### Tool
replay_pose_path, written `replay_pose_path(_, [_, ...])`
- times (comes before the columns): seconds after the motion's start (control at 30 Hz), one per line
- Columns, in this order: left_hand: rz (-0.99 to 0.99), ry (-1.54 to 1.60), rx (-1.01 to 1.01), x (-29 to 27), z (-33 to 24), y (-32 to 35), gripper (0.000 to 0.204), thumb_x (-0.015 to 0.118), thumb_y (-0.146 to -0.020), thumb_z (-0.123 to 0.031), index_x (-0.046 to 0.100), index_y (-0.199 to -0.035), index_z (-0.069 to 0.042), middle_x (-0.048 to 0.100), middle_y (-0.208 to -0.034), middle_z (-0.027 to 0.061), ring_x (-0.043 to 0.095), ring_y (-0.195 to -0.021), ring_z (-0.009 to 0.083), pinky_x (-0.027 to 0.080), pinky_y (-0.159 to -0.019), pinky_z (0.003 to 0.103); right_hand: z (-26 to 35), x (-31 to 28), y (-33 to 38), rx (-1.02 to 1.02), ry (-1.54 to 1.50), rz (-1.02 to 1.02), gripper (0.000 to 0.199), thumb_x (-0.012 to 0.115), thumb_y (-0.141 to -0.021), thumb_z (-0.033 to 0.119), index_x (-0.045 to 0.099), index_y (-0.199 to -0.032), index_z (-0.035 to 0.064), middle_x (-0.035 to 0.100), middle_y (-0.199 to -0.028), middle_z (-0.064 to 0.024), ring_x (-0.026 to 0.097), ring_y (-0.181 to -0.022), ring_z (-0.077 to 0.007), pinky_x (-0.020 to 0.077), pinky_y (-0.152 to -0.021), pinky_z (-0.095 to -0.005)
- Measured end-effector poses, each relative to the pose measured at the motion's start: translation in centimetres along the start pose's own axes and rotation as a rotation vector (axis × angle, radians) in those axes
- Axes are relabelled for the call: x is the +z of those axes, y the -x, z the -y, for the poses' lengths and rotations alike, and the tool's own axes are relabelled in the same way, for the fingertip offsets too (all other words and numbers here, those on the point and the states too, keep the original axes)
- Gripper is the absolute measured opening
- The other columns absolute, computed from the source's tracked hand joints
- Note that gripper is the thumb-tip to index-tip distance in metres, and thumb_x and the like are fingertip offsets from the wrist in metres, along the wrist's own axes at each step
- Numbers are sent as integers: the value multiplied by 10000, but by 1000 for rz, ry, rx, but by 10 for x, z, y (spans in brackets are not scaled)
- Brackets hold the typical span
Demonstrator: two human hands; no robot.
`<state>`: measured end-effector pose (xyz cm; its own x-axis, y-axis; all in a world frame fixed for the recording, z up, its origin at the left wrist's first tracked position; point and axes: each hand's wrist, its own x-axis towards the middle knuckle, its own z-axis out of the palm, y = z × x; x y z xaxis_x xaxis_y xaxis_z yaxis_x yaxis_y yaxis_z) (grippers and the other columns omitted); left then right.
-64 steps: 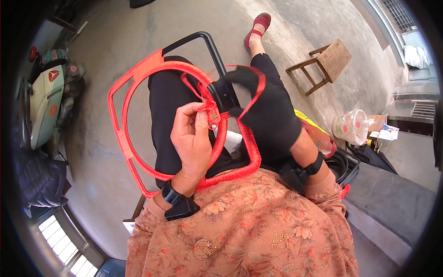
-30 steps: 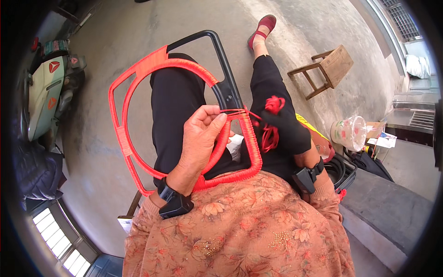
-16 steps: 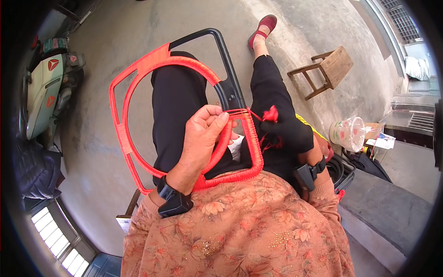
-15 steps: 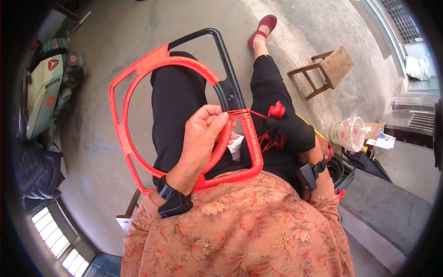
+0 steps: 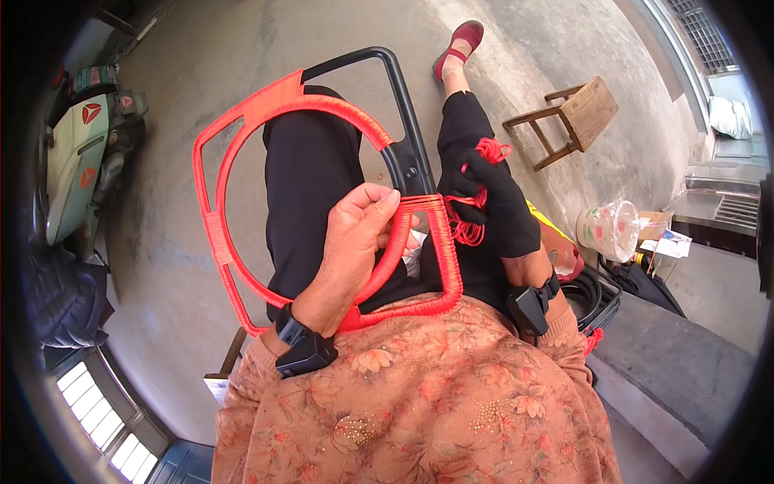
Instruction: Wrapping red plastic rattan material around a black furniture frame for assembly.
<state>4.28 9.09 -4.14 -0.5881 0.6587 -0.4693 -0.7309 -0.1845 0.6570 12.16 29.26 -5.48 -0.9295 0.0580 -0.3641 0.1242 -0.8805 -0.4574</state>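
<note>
A black metal frame (image 5: 398, 85), a rounded square with a ring inside it, rests across my lap. Red cord is wound tightly round most of it; the upper right corner and a short piece of the ring are bare black. My bare left hand (image 5: 347, 238) pinches the cord-wrapped ring, thumb on top, just below the bare metal plate. Several turns of cord run from there across to the outer bar. Right of the frame, my right hand (image 5: 506, 210), in a black glove, is closed round a loose bundle of red cord (image 5: 468, 231), whose loops hang out on both sides.
Ahead on the right a small wooden stool (image 5: 576, 117) stands on the concrete floor. Beyond my right arm are a clear plastic tub (image 5: 609, 232), coiled black hose (image 5: 588, 294) and a grey ledge (image 5: 669, 363). A scooter (image 5: 76, 165) is parked at the far left.
My right hand has turned upward and come closer to the frame, and the strand that was stretched taut to it now hangs slack. My left hand keeps its pinch; the frame has shifted slightly.
</note>
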Motion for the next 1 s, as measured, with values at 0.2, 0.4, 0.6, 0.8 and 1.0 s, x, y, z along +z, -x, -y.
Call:
replay_pose_path(0.2, [-2, -4, -2, -3, 2, 3, 119, 550, -946, -181, 535, -920, -65, 665, -779, 149, 653, -584, 195, 532, -493, 266, -3, 38, -2, -100, 973, -217, 203, 632, -862, 237, 586, -791, 52, 535, -698, 13, 474, -571, -51, 375, -508, -238])
replay_pose_path(0.4, [38, -28, -135, -3, 0, 4, 131, 554, -943, -183, 546, -899, -60, 668, -784, 141, 662, -591, 197, 540, -497, 262, -3, 27, 13, 190, 1125, -273, 232, 667, -840, 252, 639, -877, 25, 576, -727, 12, 510, -611, -49, 395, -536, -233])
replay_pose_path(0.6, [90, -142, -142, -3, 0, 8, 129, 559, -940, -179, 555, -900, -56, 667, -786, 131, 669, -603, 193, 546, -506, 262, 0, 25, 22, 212, 928, -294, 246, 656, -853, 270, 638, -921, 34, 577, -723, 14, 510, -606, -53, 401, -530, -232])
replay_pose_path(0.8, [42, -92, -61, 2, 4, 5, 91, 559, -939, -158, 540, -947, -69, 667, -801, 128, 665, -618, 178, 550, -539, 250, 36, -34, 15, -106, 949, -595, 207, 637, -874, 253, 636, -939, 56, 571, -737, 14, 518, -619, -57, 402, -525, -216])
replay_pose_path(1.0, [27, 2, -81, -3, 5, -1, 257, 475, -977, -300, 532, -1008, -51, 658, -939, 143, 667, -747, 195, 550, -588, 276, 41, -7, 12, -464, 1050, -642, 201, 616, -874, 188, 636, -1020, 51, 642, -854, -35, 609, -743, -119, 467, -653, -244])
